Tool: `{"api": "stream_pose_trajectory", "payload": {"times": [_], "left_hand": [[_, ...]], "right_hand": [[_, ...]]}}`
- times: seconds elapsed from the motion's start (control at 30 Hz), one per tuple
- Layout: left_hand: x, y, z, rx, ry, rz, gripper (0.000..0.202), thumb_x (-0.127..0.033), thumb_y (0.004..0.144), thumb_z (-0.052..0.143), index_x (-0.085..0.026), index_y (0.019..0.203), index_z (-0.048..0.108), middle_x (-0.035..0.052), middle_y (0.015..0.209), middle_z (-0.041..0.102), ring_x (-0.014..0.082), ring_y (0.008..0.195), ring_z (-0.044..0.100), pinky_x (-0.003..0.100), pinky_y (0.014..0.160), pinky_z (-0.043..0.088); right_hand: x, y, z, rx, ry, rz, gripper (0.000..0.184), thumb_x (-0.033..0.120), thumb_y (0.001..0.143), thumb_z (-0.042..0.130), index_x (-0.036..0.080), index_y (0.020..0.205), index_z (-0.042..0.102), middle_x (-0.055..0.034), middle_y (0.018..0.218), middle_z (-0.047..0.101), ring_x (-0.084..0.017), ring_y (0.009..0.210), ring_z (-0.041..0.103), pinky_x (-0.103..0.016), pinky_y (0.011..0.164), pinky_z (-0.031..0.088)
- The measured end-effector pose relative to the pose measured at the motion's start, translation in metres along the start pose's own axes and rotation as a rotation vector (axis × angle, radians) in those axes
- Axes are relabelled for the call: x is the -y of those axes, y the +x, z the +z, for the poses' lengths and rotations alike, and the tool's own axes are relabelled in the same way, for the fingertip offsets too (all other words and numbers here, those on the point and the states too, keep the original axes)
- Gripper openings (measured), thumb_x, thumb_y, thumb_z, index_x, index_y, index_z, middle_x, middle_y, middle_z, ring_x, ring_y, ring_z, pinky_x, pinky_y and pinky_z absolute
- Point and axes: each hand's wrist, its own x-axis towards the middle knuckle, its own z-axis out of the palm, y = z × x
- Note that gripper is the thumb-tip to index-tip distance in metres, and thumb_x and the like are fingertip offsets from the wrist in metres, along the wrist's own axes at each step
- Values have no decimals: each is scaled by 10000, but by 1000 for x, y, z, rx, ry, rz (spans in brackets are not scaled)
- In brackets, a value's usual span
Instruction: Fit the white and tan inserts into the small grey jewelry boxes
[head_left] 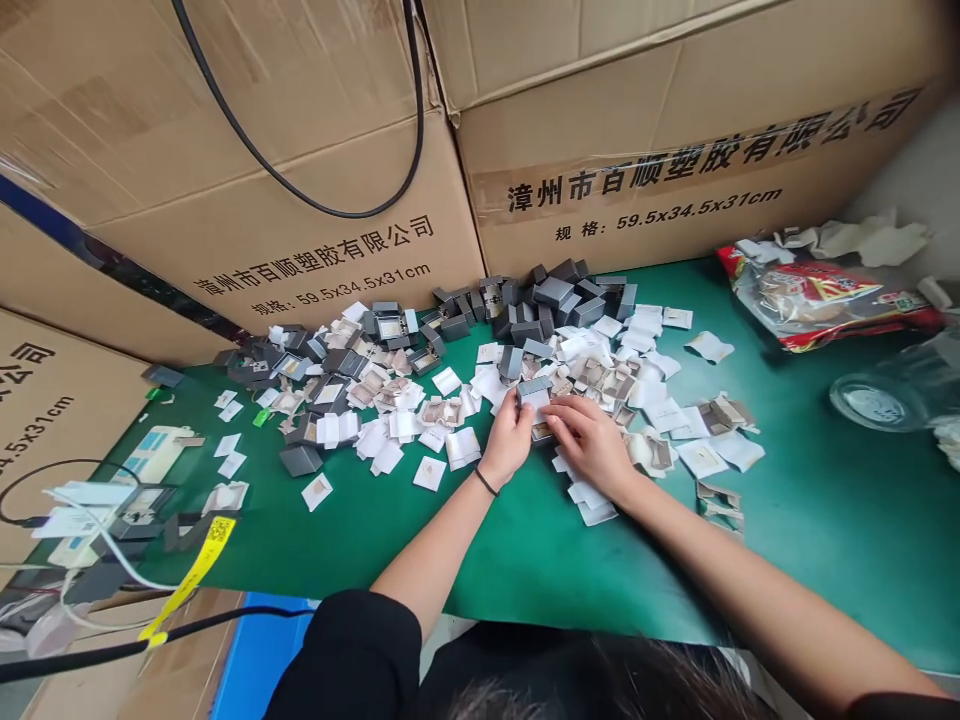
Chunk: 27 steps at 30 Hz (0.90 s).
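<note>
My left hand [508, 438] is closed round the left side of a small dark grey box [534, 390], which stands open with a white insert showing in it. My right hand [591, 438] is bent against the box's other side, its fingertips at the white insert and the lower half; exactly what they pinch is partly hidden. Around both hands lie loose white paper cards [463, 447] and crumpled grey-white liners [600, 380]. Behind the held box is a heap of similar dark grey boxes [555, 292], some open and some shut.
Large cardboard cartons [337, 240] wall off the back of the green table [465, 550]. To the right are a red snack bag [825, 295] and a clear jar [892, 390]. A power strip [154, 455], cables and a yellow tag [196, 570] are at the left. A black cable loop [352, 213] hangs above.
</note>
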Motion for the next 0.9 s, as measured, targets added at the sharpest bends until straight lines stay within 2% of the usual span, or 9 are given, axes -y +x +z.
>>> {"api": "stream_pose_trajectory", "payload": {"times": [0.23, 0.4, 0.57, 0.7, 0.9], "left_hand": [[-1, 1, 3, -122, -21, -24, 248, -290, 875, 439, -177, 1085, 508, 80, 1113, 605, 190, 1055, 555, 331, 964, 396], [1, 3, 3, -80, -94, 1, 334, -260, 807, 547, -167, 1124, 499, 91, 1112, 608, 203, 1046, 563, 361, 967, 397], [4, 5, 2, -44, -81, 5, 322, -227, 795, 548, -159, 1105, 495, 96, 1129, 602, 208, 1067, 555, 367, 978, 385], [3, 5, 2, -25, -83, 1, 362, -196, 779, 547, -167, 1133, 480, 95, 1176, 581, 207, 1094, 544, 353, 978, 384], [1, 4, 3, -42, -125, -14, 299, -239, 814, 511, -165, 1103, 500, 85, 1142, 601, 204, 1084, 546, 348, 970, 389]], "right_hand": [[4, -2, -1, 99, -103, -80, 277, 312, 907, 416, 221, 991, 663, -91, 1104, 590, -228, 955, 543, -393, 826, 485], [6, 0, -4, 93, -86, -120, 263, 270, 908, 414, 199, 1003, 648, -92, 1090, 612, -222, 993, 531, -384, 870, 466], [3, 4, -3, 2, -22, -42, 266, 240, 918, 383, 193, 948, 642, -76, 973, 636, -196, 931, 540, -362, 844, 466], [2, 4, -3, 46, -80, -24, 273, 288, 916, 397, 192, 953, 650, -84, 957, 609, -205, 926, 517, -353, 827, 460], [4, 3, -5, 104, -170, -54, 289, 316, 917, 406, 208, 1001, 660, -89, 989, 580, -213, 926, 497, -355, 826, 454]]}}
